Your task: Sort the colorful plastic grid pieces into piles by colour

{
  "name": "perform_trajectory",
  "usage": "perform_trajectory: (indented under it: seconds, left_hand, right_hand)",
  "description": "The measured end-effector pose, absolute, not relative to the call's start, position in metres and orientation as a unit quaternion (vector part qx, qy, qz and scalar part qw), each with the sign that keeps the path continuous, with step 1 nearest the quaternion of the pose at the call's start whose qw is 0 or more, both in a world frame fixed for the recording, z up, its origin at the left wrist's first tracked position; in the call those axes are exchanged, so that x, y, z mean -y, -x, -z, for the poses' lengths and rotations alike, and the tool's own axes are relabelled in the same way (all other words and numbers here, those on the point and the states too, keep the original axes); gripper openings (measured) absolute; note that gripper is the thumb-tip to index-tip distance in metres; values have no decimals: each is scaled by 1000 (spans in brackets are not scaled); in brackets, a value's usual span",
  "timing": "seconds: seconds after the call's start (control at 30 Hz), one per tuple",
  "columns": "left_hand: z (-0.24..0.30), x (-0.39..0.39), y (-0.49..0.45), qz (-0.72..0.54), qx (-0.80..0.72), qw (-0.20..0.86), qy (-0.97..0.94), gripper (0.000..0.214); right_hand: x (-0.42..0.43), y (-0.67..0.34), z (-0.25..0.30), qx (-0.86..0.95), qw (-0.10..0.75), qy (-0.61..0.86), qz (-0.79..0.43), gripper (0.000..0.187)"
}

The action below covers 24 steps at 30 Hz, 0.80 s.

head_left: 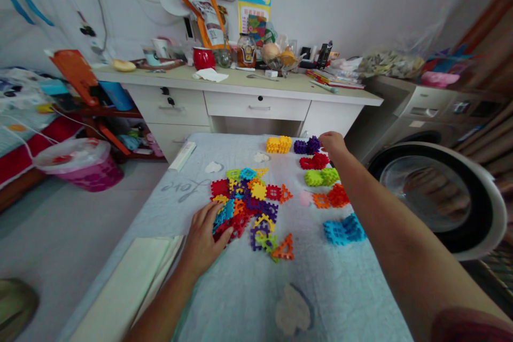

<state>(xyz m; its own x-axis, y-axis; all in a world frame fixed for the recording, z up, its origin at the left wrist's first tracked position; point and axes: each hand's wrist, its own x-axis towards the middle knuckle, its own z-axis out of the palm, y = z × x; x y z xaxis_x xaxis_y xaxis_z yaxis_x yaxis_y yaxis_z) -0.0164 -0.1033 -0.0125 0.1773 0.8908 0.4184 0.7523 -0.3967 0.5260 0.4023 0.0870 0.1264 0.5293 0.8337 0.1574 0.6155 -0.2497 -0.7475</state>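
A mixed heap of plastic interlocking pieces (258, 191) lies mid-table, in red, purple, yellow, cyan, green and orange. My left hand (204, 236) rests at the heap's left side, thumb and fingers apart, touching cyan and red pieces. At the far right of the table, my right hand (333, 142) has its fingers closed at the edge of the purple pieces (308, 145); the fingertips are partly hidden. Beside these are the yellow pieces (278, 144). Nearer me, separate groups of red pieces (313, 161), green pieces (321, 177), orange pieces (332, 197) and cyan pieces (344, 230) form a column.
A light blue cloth (240, 299) covers the table. A narrow white box (183, 156) lies at its far left corner. Behind stands a cluttered desk (260, 93) with drawers. An open washing machine door (436, 197) is on the right, a pink bin (84, 165) on the left.
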Motion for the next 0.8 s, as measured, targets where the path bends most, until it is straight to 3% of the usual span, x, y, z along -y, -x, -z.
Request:
perform_trajectory:
  seconds: [0.13,0.43,0.63,0.8]
  left_hand:
    - [7,105,15,-356,-534,103,-760,53]
    - [1,107,14,-367,-531,124,-754,54]
    - [0,107,14,-353,-527,134,-762,45]
    - [1,107,15,-361,-522,125,-763,43]
  right_hand:
    - [-31,-349,-135,543,418,698,-208,11]
    - [102,-268,-58,727,237,600,-235,7]
    - [111,-249,-27,744,234,607,-151,38]
    - [109,-249,-22,731,258,611,-158,37]
